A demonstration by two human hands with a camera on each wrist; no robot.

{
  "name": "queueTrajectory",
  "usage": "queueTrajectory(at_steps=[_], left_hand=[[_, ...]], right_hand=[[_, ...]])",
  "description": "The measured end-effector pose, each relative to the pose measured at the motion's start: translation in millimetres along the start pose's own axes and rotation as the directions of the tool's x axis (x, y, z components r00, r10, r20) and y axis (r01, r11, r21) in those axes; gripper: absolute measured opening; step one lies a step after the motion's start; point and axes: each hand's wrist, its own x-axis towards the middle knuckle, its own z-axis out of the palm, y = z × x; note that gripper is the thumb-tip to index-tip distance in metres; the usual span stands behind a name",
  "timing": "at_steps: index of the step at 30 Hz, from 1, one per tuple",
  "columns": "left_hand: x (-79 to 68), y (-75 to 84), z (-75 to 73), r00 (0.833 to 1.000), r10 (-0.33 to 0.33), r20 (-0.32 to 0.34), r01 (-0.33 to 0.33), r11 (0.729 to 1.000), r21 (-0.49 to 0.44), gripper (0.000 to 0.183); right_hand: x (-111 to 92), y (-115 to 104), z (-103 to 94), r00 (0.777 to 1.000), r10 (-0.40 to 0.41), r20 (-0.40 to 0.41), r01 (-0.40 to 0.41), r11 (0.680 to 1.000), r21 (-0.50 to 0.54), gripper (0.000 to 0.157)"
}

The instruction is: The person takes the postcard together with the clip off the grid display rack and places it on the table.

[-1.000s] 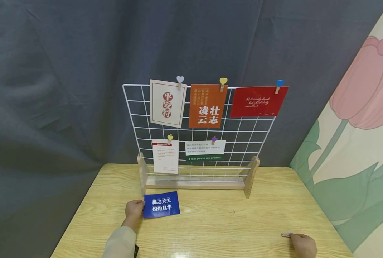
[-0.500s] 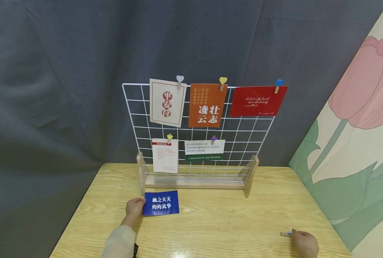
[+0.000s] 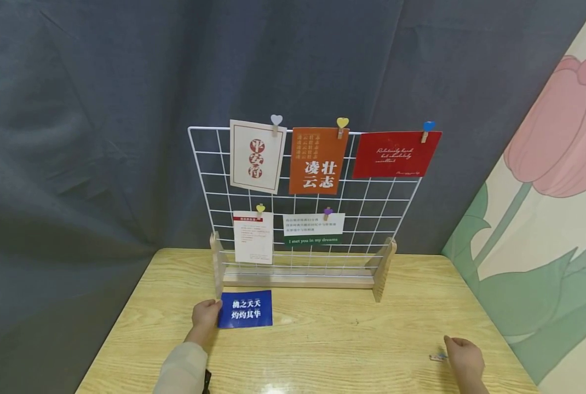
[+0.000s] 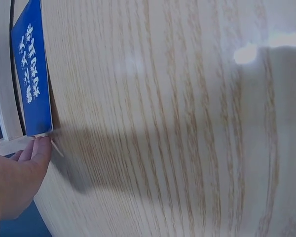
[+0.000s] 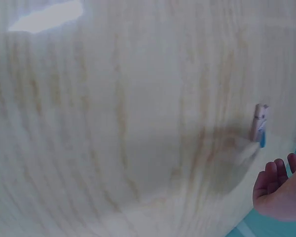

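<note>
My left hand [image 3: 205, 319] pinches the left edge of a blue card [image 3: 245, 310] with white characters. The card lies close to the tabletop, just before the left foot of a white wire grid rack [image 3: 367, 202]. In the left wrist view the fingertips [image 4: 43, 143] meet the card's near corner. A small wooden clothespin [image 3: 437, 357] with a light blue part lies on the table at the right. My right hand [image 3: 465, 358] hovers beside it, fingers loosely bent and holding nothing. The right wrist view shows a gap between these fingers and the clothespin [image 5: 259, 123].
Heart-topped clothespins hold several cards on the rack: a cream card [image 3: 256, 175], an orange card [image 3: 317, 169], a red card [image 3: 396, 156], a white card [image 3: 253, 246] and a white-and-green card [image 3: 314, 230]. A grey curtain [image 3: 101, 137] hangs behind the wooden table [image 3: 322, 339].
My right hand has come off the clothespin and lifted slightly, leaving it on the table. The left hand, with the blue card, has shifted slightly toward the rack.
</note>
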Motion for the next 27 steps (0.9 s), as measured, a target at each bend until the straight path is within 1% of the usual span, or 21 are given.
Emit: queueTrajectory(at_steps=[4,7,9,11,15,18,20,24,27], left_hand=[[0.1,3.3,-3.4,1.0,0.006,0.007,-0.006,1.0,0.0,0.038],[1.9,5.1,-6.6,1.0,0.022,0.004,-0.022,1.0,-0.011,0.036],[3.5,5.5,-9.0,1.0,0.031,0.005,-0.031,0.999,-0.024,0.034],[4.8,6.2,-11.9,0.999,0.036,0.008,-0.036,0.999,-0.038,0.033],[5.6,8.4,-18.3,0.998,0.064,0.017,-0.063,0.998,-0.026,0.033],[4.3,11.3,-22.8,0.998,0.065,0.024,-0.065,0.998,-0.018,0.033],[3.0,13.7,-25.5,0.998,0.052,0.03,-0.051,0.998,-0.023,0.033],[2.1,18.0,-30.4,0.999,0.035,0.022,-0.033,0.997,-0.063,0.033],[3.2,21.2,-35.5,0.998,0.062,0.006,-0.061,0.996,-0.062,0.033]], right_hand=[[4,-7,-0.5,0.998,-0.057,-0.012,0.057,0.998,0.023,0.052],[6,-15,-0.4,0.995,-0.092,-0.029,0.093,0.995,0.037,0.049],[8,-20,-0.4,0.993,-0.105,-0.048,0.108,0.993,0.048,0.046],[9,-25,-0.9,0.992,-0.119,-0.049,0.122,0.991,0.063,0.045],[11,-34,-3.7,0.987,-0.15,-0.05,0.153,0.985,0.074,0.044],[12,-40,-7.0,0.985,-0.168,-0.048,0.171,0.982,0.079,0.045],[13,-44,-9.1,0.984,-0.171,-0.04,0.174,0.981,0.086,0.045],[15,-51,-12.3,0.983,-0.182,-0.035,0.184,0.979,0.088,0.046],[16,-55,-14.2,0.976,-0.213,-0.043,0.216,0.974,0.072,0.045]])
